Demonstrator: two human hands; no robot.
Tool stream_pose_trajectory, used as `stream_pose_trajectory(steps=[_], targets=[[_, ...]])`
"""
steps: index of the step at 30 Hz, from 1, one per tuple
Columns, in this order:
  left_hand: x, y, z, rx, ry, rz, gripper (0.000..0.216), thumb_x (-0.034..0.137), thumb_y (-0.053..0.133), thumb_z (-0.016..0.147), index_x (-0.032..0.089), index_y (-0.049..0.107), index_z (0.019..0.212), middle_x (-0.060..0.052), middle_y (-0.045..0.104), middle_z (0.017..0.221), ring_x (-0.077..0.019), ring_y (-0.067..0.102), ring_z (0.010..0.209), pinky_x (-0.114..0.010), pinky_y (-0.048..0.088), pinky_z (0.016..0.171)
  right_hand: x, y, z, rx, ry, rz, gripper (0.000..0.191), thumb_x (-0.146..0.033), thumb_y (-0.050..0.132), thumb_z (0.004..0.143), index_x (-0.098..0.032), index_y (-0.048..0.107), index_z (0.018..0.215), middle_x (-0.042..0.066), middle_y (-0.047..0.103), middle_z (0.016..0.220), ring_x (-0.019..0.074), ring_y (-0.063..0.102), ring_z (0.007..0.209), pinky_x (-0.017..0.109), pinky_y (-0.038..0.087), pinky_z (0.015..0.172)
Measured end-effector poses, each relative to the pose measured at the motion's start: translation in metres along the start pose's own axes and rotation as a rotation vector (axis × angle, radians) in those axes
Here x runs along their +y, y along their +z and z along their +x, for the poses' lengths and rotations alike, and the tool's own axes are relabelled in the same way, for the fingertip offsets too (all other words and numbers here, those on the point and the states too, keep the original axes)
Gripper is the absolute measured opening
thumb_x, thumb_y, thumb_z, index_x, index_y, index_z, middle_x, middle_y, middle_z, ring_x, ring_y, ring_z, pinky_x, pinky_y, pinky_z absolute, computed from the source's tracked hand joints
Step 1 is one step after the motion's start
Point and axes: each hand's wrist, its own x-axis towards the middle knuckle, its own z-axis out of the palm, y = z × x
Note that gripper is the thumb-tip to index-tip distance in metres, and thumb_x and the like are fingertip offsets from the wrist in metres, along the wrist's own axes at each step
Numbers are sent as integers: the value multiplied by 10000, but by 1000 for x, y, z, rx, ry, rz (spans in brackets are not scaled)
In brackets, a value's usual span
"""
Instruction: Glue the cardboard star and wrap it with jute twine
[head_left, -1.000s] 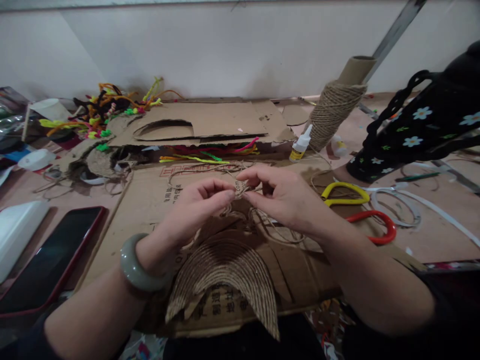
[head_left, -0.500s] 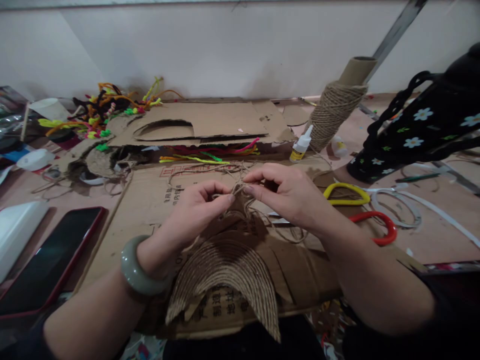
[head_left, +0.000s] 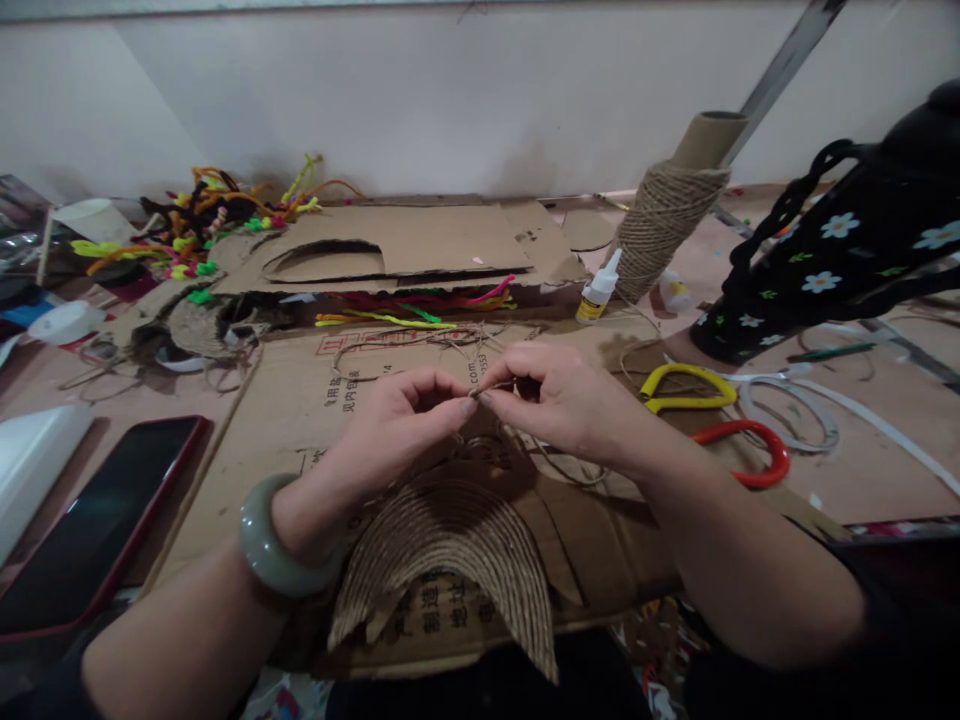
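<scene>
My left hand point(head_left: 409, 420), with a pale green bangle point(head_left: 281, 540) at its wrist, pinches a thin jute twine point(head_left: 475, 393) between thumb and forefinger. Fingertip to fingertip with it, my right hand point(head_left: 555, 400) is closed on the same twine. Loose loops of the twine hang below and to the right of my fingers. Nearer to me, an arch-shaped piece covered in rows of twine point(head_left: 450, 520) lies on a flattened cardboard box point(head_left: 292, 390) with printed writing. How the twine runs inside my fingers is hidden.
Scissors with one yellow and one red handle point(head_left: 750, 450) lie right of my right hand. Behind stand a small glue bottle point(head_left: 598, 290), a twine spool point(head_left: 667, 225) and a black flowered bottle point(head_left: 802, 270). A phone point(head_left: 105, 520) lies at left. Pipe cleaners point(head_left: 217, 215) are heaped behind cut cardboard point(head_left: 442, 235).
The bunched tangle of twine between my fingertips has opened out, leaving a short single strand in the pinch. Both hands stay close together in nearly the same place.
</scene>
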Motion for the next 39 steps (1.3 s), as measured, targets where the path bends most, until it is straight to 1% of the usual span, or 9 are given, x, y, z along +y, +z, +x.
stream_pose_trajectory(steps=[3, 6, 9, 14, 18, 22, 29, 34, 39], targets=[[3, 2, 0, 4, -9, 17, 97, 255, 712, 663, 175, 664, 688, 3, 609, 627, -106, 514, 555, -222, 406, 517, 1, 2, -1, -4, -14, -28, 107, -192, 555, 774, -168, 660, 770, 4, 641, 727, 102, 524, 651, 233, 345, 597], [5, 4, -1, 4, -9, 23, 106, 254, 717, 645, 168, 664, 677, -3, 616, 629, -111, 525, 558, -228, 408, 517, 1, 5, -3, 76, -84, -69, 95, -206, 559, 800, -168, 645, 809, 19, 633, 783, 118, 537, 708, 246, 374, 640], [5, 4, 0, 43, -9, 47, 128, 268, 728, 630, 163, 659, 652, 0, 603, 595, -112, 519, 543, -230, 403, 502, 1, 9, -5, 156, -174, -160, 134, -234, 530, 841, -153, 633, 816, 51, 622, 840, 141, 552, 781, 266, 402, 690], [-2, 1, 4, 132, 81, 39, 114, 250, 729, 638, 168, 649, 635, 15, 593, 597, -88, 485, 532, -216, 393, 512, 2, 11, -7, 266, -249, -323, 241, -264, 446, 899, -155, 652, 839, 78, 632, 872, 161, 569, 818, 283, 426, 713], [-8, -3, 6, 199, 140, 9, 115, 260, 716, 673, 174, 642, 656, 26, 569, 606, -81, 467, 539, -206, 382, 513, 2, 12, -8, 338, -264, -411, 242, -247, 444, 902, -168, 670, 872, 72, 645, 868, 169, 571, 839, 284, 427, 703], [-7, -2, 6, 224, 134, -30, 108, 256, 717, 676, 172, 650, 687, 17, 593, 633, -87, 490, 560, -208, 399, 530, 1, 14, -10, 350, -311, -488, 222, -191, 459, 888, -185, 680, 892, 55, 647, 835, 164, 548, 813, 282, 414, 691], [-9, 0, 6, 222, 155, -135, 166, 298, 749, 659, 173, 650, 703, 24, 608, 642, -93, 526, 590, -223, 423, 576, -2, 17, -10, 390, -375, -605, 262, -223, 419, 914, -204, 679, 898, 42, 633, 788, 157, 501, 746, 284, 393, 666], [-11, 0, 6, 210, 178, -150, 152, 303, 750, 672, 184, 665, 714, 26, 618, 668, -93, 535, 622, -222, 427, 606, -3, 17, -11, 405, -402, -683, 254, -206, 418, 911, -206, 671, 925, 35, 630, 795, 167, 477, 744, 294, 380, 647], [-6, 2, 3, 174, 149, -217, 128, 287, 743, 687, 186, 669, 713, 25, 623, 675, -87, 530, 633, -215, 427, 623, -5, 17, -13, 416, -420, -764, 258, -175, 406, 909, -213, 661, 922, 35, 629, 803, 170, 444, 733, 301, 363, 639]])
